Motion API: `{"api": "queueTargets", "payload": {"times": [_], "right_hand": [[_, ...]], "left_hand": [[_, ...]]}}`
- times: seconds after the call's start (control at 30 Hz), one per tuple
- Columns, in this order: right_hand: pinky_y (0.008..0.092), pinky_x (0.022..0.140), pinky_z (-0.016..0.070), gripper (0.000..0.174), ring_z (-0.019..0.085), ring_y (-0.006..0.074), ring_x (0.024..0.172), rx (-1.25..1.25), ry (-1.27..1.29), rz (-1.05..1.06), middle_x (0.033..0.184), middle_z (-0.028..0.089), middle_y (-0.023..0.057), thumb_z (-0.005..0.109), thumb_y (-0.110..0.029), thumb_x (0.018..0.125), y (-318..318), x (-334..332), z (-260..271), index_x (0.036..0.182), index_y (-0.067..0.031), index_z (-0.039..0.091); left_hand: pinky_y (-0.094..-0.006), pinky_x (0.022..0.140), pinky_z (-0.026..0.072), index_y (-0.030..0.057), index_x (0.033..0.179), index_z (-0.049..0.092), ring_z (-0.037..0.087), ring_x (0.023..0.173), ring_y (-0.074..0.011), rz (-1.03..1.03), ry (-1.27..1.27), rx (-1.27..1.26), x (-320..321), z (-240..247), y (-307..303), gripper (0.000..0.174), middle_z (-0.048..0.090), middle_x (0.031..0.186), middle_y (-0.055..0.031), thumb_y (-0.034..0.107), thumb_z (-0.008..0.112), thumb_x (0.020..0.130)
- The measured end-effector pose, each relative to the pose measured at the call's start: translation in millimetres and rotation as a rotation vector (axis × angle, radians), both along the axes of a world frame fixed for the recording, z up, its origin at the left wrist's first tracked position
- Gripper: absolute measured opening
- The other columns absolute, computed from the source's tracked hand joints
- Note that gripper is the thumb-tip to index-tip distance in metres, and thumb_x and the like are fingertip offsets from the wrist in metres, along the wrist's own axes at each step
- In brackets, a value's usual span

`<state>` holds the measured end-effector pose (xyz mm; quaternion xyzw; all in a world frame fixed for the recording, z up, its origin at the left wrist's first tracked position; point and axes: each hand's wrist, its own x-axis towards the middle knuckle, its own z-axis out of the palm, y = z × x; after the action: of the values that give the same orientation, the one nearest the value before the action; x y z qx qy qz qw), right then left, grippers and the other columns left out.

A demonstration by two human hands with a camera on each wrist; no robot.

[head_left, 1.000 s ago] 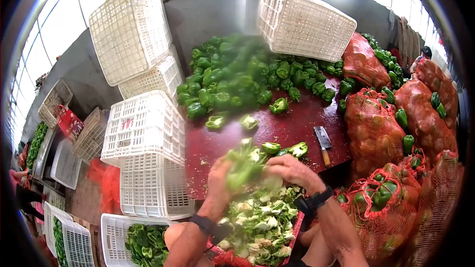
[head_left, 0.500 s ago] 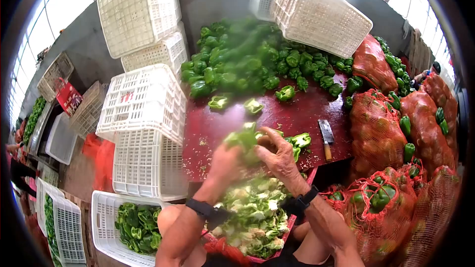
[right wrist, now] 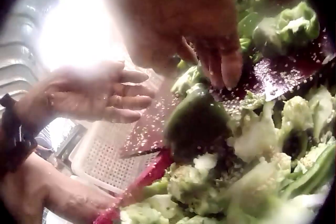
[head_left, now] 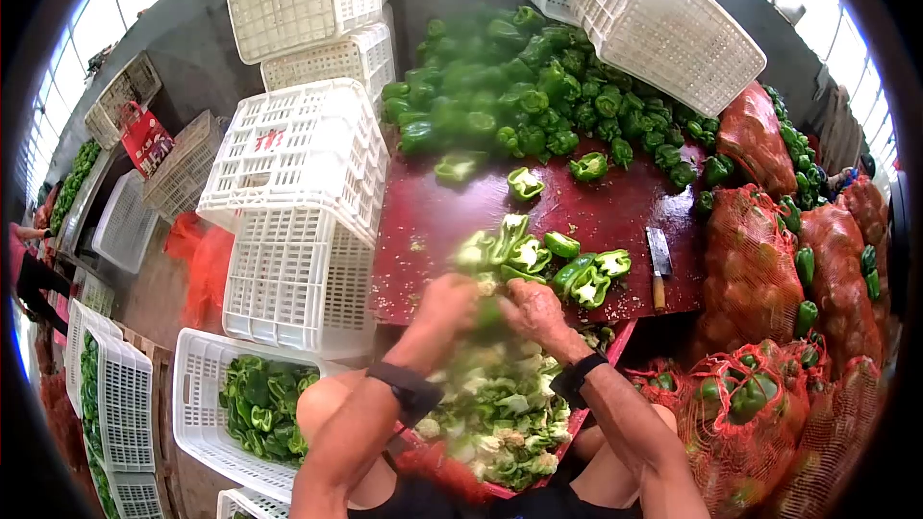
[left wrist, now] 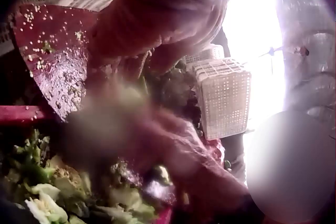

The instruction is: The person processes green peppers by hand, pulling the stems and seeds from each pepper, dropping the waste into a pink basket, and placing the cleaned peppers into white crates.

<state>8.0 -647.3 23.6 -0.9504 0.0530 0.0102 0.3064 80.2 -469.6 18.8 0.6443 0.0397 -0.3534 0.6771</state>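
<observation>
Head view: a dark-red table [head_left: 615, 211] fills the middle of the frame, with stacked white plastic crates [head_left: 288, 149] at left and red mesh sacks [head_left: 745, 259] at right. Whole green bell peppers [head_left: 567, 86] are heaped across the upper middle; pale cores and trimmings [head_left: 510, 413] lie in a pink-rimmed container [head_left: 623, 336] at lower centre.

What has changed is the hands: half a second ago they met around a blurred green pepper, and now they are slightly apart. In the right wrist view the left hand [right wrist: 105, 95] at left spreads wide, fingers straight, holding nothing, so it has let go. The right hand [right wrist: 184, 29] points its fingers down at top centre; whether it grips anything cannot be told. A green bell pepper [right wrist: 194, 119] is just below them, above the trimmings. Opened peppers [head_left: 582, 274] sit by the table's near edge, left of a broad-bladed knife [head_left: 659, 250].
</observation>
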Motion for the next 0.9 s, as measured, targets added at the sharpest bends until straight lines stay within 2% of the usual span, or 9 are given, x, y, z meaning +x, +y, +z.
{"api": "queueTargets", "payload": {"times": [0.17, 0.27, 0.3, 0.4, 0.5, 0.67, 0.73, 0.8, 0.9], "right_hand": [[0.0471, 0.089, 0.0527, 0.052, 0.064, 0.0388, 0.101, -0.138, 0.266, 0.229, 0.117, 0.063, 0.0206, 0.073, -0.034, 0.084, 26.8, 3.6, 19.9, 0.127, -0.0080, 0.059], [0.0495, 0.096, 0.0468, 0.053, 0.058, 0.0385, 0.111, -0.200, 0.170, 0.373, 0.123, 0.060, 0.0207, 0.073, -0.033, 0.084, 38.0, -3.5, 32.2, 0.130, -0.0129, 0.058], [0.0480, 0.091, 0.0492, 0.045, 0.063, 0.0321, 0.108, -0.328, -0.071, 0.353, 0.111, 0.067, 0.0156, 0.069, -0.047, 0.086, 35.3, -5.6, -2.8, 0.125, -0.0256, 0.063], [0.0459, 0.092, 0.0491, 0.070, 0.060, 0.0339, 0.108, -0.468, -0.241, 0.432, 0.111, 0.065, 0.0163, 0.080, -0.038, 0.079, 35.1, -1.0, -46.7, 0.141, -0.0235, 0.051], [0.0481, 0.088, 0.0521, 0.058, 0.061, 0.0364, 0.103, -0.272, 0.083, 0.436, 0.112, 0.062, 0.0194, 0.077, -0.024, 0.075, 32.9, 3.5, -31.1, 0.129, -0.0141, 0.059], [0.0412, 0.074, 0.0552, 0.045, 0.068, 0.0261, 0.086, 0.320, -0.149, 0.086, 0.096, 0.068, 0.0191, 0.077, -0.031, 0.081, 26.3, 13.6, 14.7, 0.108, 0.0013, 0.063], [0.0434, 0.072, 0.0558, 0.051, 0.070, 0.0305, 0.084, 0.261, -0.337, 0.051, 0.094, 0.069, 0.0218, 0.076, -0.039, 0.080, 22.0, 8.7, 0.3, 0.107, 0.0015, 0.062], [0.0463, 0.073, 0.0558, 0.055, 0.070, 0.0369, 0.084, -0.335, 0.207, 0.147, 0.090, 0.070, 0.0238, 0.074, -0.047, 0.079, -7.9, 5.4, -41.8, 0.104, 0.0002, 0.060], [0.0464, 0.069, 0.0547, 0.055, 0.069, 0.0359, 0.080, -0.295, 0.035, -0.001, 0.087, 0.070, 0.0220, 0.078, -0.048, 0.076, -10.4, 7.4, -45.3, 0.097, -0.0005, 0.059]], "left_hand": [[-0.0277, 0.056, 0.0522, -0.0015, 0.118, 0.060, 0.064, 0.070, -0.0185, 0.006, -0.035, -0.076, -6.8, 16.5, 11.6, 0.030, 0.066, 0.092, -0.0119, 0.016, 0.065, 0.095], [-0.0269, 0.058, 0.0531, -0.0030, 0.115, 0.061, 0.066, 0.073, -0.0175, -0.011, -0.140, -0.062, -11.1, 33.3, 15.9, 0.027, 0.067, 0.092, -0.0123, 0.013, 0.065, 0.094], [-0.0262, 0.057, 0.0528, -0.0035, 0.112, 0.062, 0.066, 0.073, -0.0159, -0.033, -0.223, -0.008, -12.1, 38.2, 14.3, 0.023, 0.068, 0.090, -0.0116, 0.011, 0.064, 0.094], [-0.0266, 0.058, 0.0543, -0.0034, 0.107, 0.064, 0.068, 0.073, -0.0155, -0.051, -0.203, -0.072, -12.2, 37.2, 12.9, 0.018, 0.069, 0.090, -0.0111, 0.009, 0.064, 0.094], [-0.0282, 0.058, 0.0555, -0.0033, 0.108, 0.064, 0.069, 0.072, -0.0174, 0.020, -0.201, -0.119, -10.8, 42.7, 19.1, 0.019, 0.069, 0.089, -0.0112, 0.007, 0.064, 0.093], [-0.0302, 0.059, 0.0558, -0.0051, 0.113, 0.061, 0.069, 0.075, -0.0223, 0.153, -0.220, -0.154, 0.3, 68.6, 32.2, 0.022, 0.068, 0.092, -0.0149, 0.007, 0.058, 0.095], [-0.0317, 0.060, 0.0560, -0.0059, 0.114, 0.061, 0.068, 0.075, -0.0227, 0.138, -0.273, -0.123, 4.2, 67.2, 33.6, 0.023, 0.067, 0.092, -0.0149, 0.007, 0.055, 0.095], [-0.0318, 0.060, 0.0557, -0.0058, 0.114, 0.061, 0.067, 0.072, -0.0221, 0.085, -0.305, -0.057, 1.7, 75.8, 40.0, 0.023, 0.067, 0.091, -0.0147, 0.006, 0.055, 0.095], [-0.0294, 0.061, 0.0524, -0.0030, 0.103, 0.067, 0.063, 0.068, -0.0148, 0.113, -0.349, -0.145, -7.6, 56.2, 31.4, 0.017, 0.069, 0.089, -0.0101, 0.009, 0.064, 0.091]]}}
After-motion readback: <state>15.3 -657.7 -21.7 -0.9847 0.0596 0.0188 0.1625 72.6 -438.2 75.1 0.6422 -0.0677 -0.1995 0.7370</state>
